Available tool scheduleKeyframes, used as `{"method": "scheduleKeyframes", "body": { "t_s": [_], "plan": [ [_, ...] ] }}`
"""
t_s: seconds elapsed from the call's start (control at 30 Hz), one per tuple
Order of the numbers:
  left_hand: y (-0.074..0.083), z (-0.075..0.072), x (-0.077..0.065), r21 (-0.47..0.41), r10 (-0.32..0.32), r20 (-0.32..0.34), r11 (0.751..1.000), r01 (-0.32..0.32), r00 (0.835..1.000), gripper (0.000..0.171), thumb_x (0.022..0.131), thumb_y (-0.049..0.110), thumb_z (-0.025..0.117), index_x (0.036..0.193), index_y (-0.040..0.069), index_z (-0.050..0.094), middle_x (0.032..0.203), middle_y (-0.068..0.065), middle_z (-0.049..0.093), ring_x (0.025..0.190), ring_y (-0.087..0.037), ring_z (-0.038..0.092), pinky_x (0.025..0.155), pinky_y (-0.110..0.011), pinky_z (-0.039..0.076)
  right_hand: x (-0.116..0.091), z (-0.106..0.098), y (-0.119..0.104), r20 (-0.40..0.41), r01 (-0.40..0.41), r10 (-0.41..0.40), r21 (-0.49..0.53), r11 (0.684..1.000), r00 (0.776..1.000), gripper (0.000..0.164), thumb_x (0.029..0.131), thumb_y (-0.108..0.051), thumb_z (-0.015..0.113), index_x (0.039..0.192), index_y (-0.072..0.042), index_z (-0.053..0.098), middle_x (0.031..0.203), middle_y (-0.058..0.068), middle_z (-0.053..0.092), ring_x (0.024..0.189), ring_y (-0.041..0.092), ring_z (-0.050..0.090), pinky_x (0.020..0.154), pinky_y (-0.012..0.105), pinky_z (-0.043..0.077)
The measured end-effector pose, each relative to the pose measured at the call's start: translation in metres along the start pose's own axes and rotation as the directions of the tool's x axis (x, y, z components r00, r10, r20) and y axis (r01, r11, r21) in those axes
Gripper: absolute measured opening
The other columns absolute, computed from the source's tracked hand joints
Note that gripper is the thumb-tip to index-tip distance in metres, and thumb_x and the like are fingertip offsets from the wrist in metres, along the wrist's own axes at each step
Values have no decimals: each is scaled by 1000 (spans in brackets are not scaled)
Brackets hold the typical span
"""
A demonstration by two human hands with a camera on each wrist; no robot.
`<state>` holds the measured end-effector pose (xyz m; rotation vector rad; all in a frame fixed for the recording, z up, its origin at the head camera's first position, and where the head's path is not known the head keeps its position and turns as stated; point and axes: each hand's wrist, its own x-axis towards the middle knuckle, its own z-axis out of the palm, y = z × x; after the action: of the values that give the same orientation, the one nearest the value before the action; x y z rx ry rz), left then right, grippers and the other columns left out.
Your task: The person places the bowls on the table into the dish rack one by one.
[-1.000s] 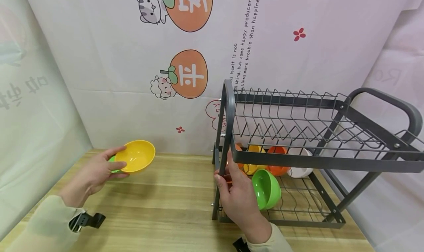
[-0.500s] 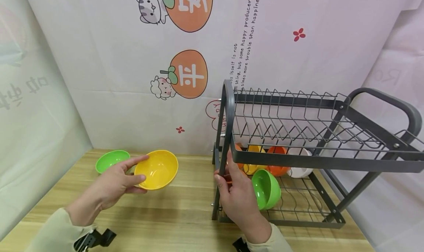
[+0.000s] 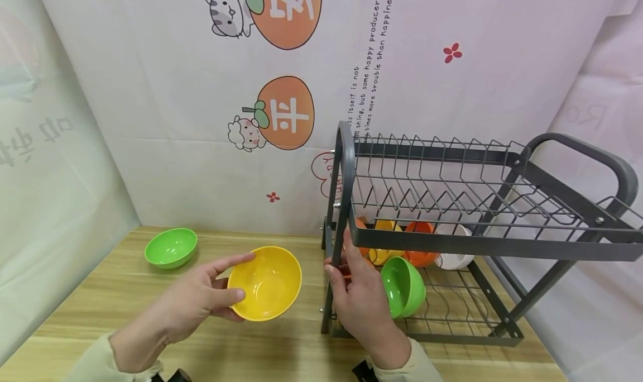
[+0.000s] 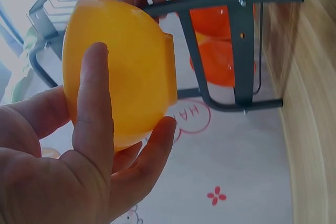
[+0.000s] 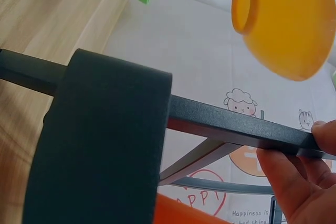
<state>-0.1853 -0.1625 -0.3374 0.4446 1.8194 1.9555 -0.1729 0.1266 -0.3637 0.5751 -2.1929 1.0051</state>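
My left hand point(image 3: 198, 298) grips a yellow bowl point(image 3: 266, 284) by its left side, with the bowl's inside turned up toward the head camera. In the left wrist view the fingers point(image 4: 94, 98) lie along the bowl's outer wall and near its foot ring. My right hand point(image 3: 363, 301) holds the left front post of a dark grey two-tier dish rack point(image 3: 346, 192). The right wrist view shows its thumb and fingers point(image 5: 286, 179) around that bar, with the yellow bowl point(image 5: 289, 22) hanging above the rack's frame.
A green bowl point(image 3: 172, 248) rests on the wooden table point(image 3: 100, 309) at the back left. On the rack's lower tier stand another green bowl point(image 3: 404, 288), an orange bowl point(image 3: 421, 245), a yellow bowl point(image 3: 384, 242) and a white bowl point(image 3: 456, 248). Printed cloth point(image 3: 201, 181) hangs behind.
My left hand has carried the yellow bowl right and toward me, from in front of the green bowl to near the rack. The right hand stays on the post.
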Motion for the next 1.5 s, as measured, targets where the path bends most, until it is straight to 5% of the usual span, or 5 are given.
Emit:
{"method": "scheduleKeyframes", "body": {
  "t_s": [0.3, 0.57, 0.8, 1.3, 1.5],
  "plan": [
    [-3, 14, -3, -11, -6, 42, 1000, 6, 999, 73, 91, -1, 68, 153, -4, 30, 135, -32, 48, 95, -40, 66, 77, -51, 59, -1, -11, -15, 33, -113, 116, -89, 990, 993, 70, 95, 0, 65, 156, -12, 32, 115, 3, 62, 96, 13, 58, 81, 34, 58],
    [-1, 24, -6, -10, 6, 66, 1000, -5, 998, 70, 92, 0, 68, 153, -3, 32, 139, -32, 45, 95, -41, 66, 77, -51, 59, -8, -38, -34, -70, -112, 117, 70, 991, 991, 37, 88, -5, 74, 71, -22, 46, 64, -12, 42, 54, 8, 43, 41, 21, 36],
    [0, 32, -9, -33, 21, 100, 999, -18, 995, 69, 92, 1, 68, 152, -3, 33, 144, -29, 42, 98, -40, 65, 76, -51, 59, -17, -49, -44, 100, -113, 92, 231, 966, 991, 22, 88, -11, 76, 104, -22, 66, 98, -8, 60, 83, 15, 63, 64, 28, 60],
    [0, 54, -14, -110, 27, 182, 994, -7, 983, 65, 95, 3, 66, 152, 0, 35, 147, -23, 41, 103, -37, 63, 80, -53, 58, -24, -51, -48, 652, -639, 275, 420, 645, 707, 73, 93, -25, 73, 153, -30, 33, 144, 13, 40, 109, 28, 60, 91, 32, 54],
    [2, 61, -12, -108, -2, 159, 994, 19, 987, 64, 94, 3, 67, 151, 3, 39, 146, -22, 43, 104, -37, 63, 78, -53, 58, -27, -53, -44, 673, -660, 228, 500, 560, 703, 76, 92, -20, 74, 155, -23, 31, 143, 21, 38, 111, 33, 57, 92, 36, 54]
  ]
}}
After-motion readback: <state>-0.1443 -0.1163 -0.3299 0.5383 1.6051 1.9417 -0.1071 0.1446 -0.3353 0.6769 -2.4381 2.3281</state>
